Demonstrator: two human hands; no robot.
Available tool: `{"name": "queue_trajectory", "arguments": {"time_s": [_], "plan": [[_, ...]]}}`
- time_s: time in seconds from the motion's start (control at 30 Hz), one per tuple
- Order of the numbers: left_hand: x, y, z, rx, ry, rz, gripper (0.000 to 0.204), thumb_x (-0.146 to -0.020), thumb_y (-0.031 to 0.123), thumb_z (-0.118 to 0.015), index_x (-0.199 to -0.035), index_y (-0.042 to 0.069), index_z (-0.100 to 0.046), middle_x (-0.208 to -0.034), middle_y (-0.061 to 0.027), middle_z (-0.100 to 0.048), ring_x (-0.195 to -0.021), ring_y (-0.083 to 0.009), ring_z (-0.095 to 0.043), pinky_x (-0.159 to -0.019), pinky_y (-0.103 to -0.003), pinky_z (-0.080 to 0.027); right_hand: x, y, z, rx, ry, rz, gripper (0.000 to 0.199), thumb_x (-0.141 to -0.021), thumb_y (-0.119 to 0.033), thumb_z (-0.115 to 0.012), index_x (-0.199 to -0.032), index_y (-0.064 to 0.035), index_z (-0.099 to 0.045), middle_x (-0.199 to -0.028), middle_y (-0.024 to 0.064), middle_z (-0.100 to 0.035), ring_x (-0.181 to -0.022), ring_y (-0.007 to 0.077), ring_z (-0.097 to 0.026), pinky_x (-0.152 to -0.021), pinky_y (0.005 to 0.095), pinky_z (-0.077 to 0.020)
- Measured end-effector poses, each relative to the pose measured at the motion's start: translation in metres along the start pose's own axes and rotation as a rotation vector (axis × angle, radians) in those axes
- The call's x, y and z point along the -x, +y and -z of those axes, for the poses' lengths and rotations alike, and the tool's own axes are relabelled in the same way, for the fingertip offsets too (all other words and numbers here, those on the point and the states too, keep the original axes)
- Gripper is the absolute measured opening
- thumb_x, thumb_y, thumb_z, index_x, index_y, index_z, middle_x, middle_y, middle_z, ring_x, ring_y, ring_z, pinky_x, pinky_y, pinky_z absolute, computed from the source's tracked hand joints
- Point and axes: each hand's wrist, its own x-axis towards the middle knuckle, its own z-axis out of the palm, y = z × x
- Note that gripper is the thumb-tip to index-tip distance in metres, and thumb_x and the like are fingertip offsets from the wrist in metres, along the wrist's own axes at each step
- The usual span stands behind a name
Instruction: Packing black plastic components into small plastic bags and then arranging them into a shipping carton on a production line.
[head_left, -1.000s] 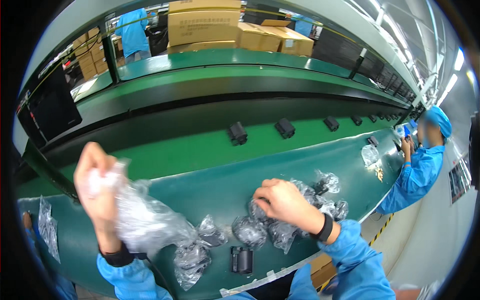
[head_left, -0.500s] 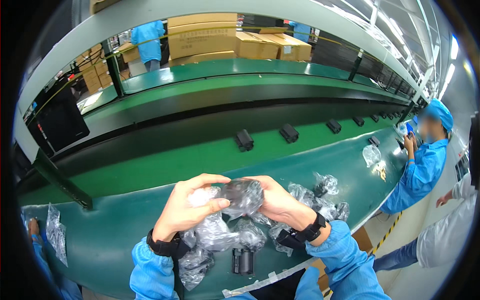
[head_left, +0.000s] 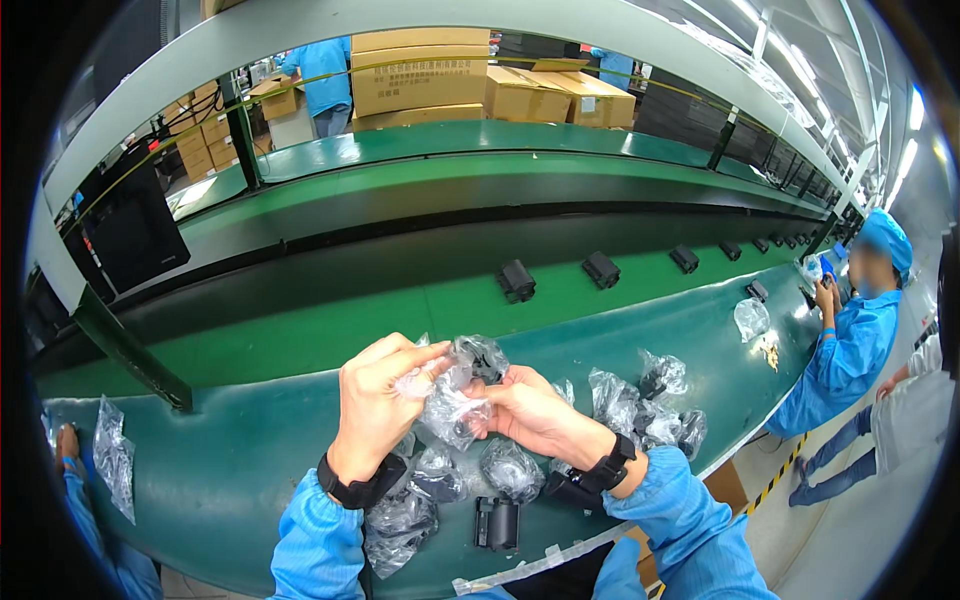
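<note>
Above the bench, a clear plastic bag [head_left: 452,412] with a dark part [head_left: 482,357] in it is held between my two hands. My left hand [head_left: 384,395] pinches the crumpled plastic on one side. Fingers of my right hand [head_left: 535,412] are closed on the bag's lower right. Below them lie several bagged black parts [head_left: 512,468] and a bare black part [head_left: 497,522] near the bench's front edge. Another black part lies partly behind my right wrist. Farther right sits a heap of bagged parts [head_left: 640,405].
Black parts [head_left: 517,281] stand in a row along the green belt [head_left: 430,320] beyond the bench [head_left: 250,470]. A flat plastic bag [head_left: 115,455] lies at left. On the right a co-worker [head_left: 850,330] in blue handles something. A dark post [head_left: 135,350] rises at the left.
My hands have turned the bagged part upward, and my right hand has shifted from the part's right side to the plastic below it. The view has shifted slightly.
</note>
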Motion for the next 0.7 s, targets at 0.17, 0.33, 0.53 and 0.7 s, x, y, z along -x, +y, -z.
{"name": "queue_trajectory", "arguments": {"time_s": [0.17, 0.33, 0.53, 0.7], "plan": [[-0.005, -0.006, 0.01, 0.1, -0.024, 0.036, 0.014, -0.077, 0.005, -0.081, -0.091, 0.004, -0.079, -0.078, -0.0085, -0.07, -0.069, -0.0165, -0.065, -0.062, -0.028, -0.05, -0.002, 0.0, 0.009, -0.04, -0.124, -0.006, 0.017, -0.099, -0.014, -0.06, -0.101, 0.0031, -0.059, -0.09, 0.0149, -0.07, -0.074, 0.0195, -0.068, -0.065, 0.0304, -0.0548], [-0.01, -0.013, 0.029, 0.375, -0.146, 0.301, 0.013, -0.082, 0.011, -0.081, -0.088, 0.001, -0.074, -0.079, -0.005, -0.069, -0.079, -0.0107, -0.063, -0.074, -0.026, -0.049, 0.001, -0.002, 0.015, -0.068, -0.196, 0.072, 0.016, -0.1, -0.014, -0.058, -0.095, 0.0015, -0.058, -0.088, 0.0155, -0.069, -0.072, 0.0194, -0.066, -0.067, 0.0318, -0.0533], [-0.006, -0.024, 0.029, 0.315, -0.54, 0.431, 0.013, -0.086, 0.006, -0.072, -0.096, 0.0, -0.068, -0.082, -0.0043, -0.068, -0.08, -0.0105, -0.061, -0.075, -0.029, -0.05, 0.005, -0.005, 0.013, -0.179, -0.322, 0.173, 0.018, -0.103, -0.016, -0.055, -0.096, 0.0006, -0.057, -0.089, 0.015, -0.067, -0.074, 0.0196, -0.063, -0.071, 0.0328, -0.0513], [-0.006, 0.001, 0.011, 0.141, -0.734, 0.388, 0.022, -0.075, 0.014, -0.072, -0.089, -0.001, -0.065, -0.077, -0.0152, -0.064, -0.073, -0.0291, -0.064, -0.07, -0.033, -0.051, 0.005, -0.004, 0.013, -0.145, -0.358, 0.165, 0.018, -0.103, -0.015, -0.052, -0.099, 0.0013, -0.058, -0.089, 0.0138, -0.067, -0.074, 0.0197, -0.063, -0.071, 0.0325, -0.0515]]}}
